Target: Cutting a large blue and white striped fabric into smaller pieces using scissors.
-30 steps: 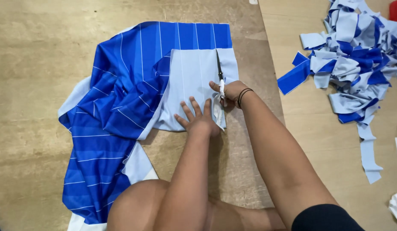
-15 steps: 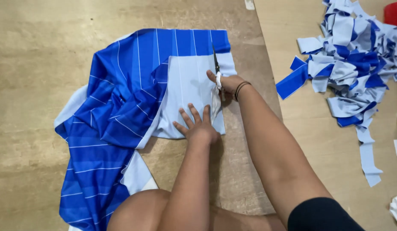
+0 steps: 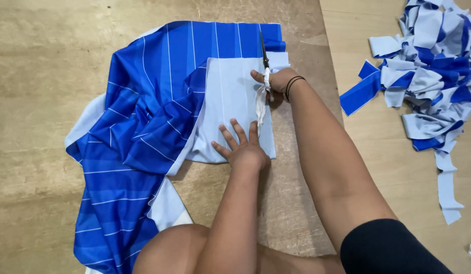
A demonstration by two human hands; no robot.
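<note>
On the brown floor [image 3: 47, 76], a big blue striped cloth [image 3: 144, 116] is spread out, with its pale back side folded over in the middle. The left hand [image 3: 243, 147] is laid flat on the pale fold, fingers spread wide, so the cloth is kept from sliding. The right hand [image 3: 277, 80] is closed around the white handles of a pair of scissors [image 3: 265, 61], just past the left hand on the far side. The blades are pointed away, toward the far edge of the cloth, and they look nearly shut. A black band is worn on the right wrist. A narrow strip seems to be in the middle of being cut off along the right edge of the cloth, and the cut looks nearly done. For the next snip, the blades would need to be opened and kept in a straight line, with the cloth held tight and flat. Far off to the right, a pile of cut strips [image 3: 428, 71] is heaped on the floor.
</note>
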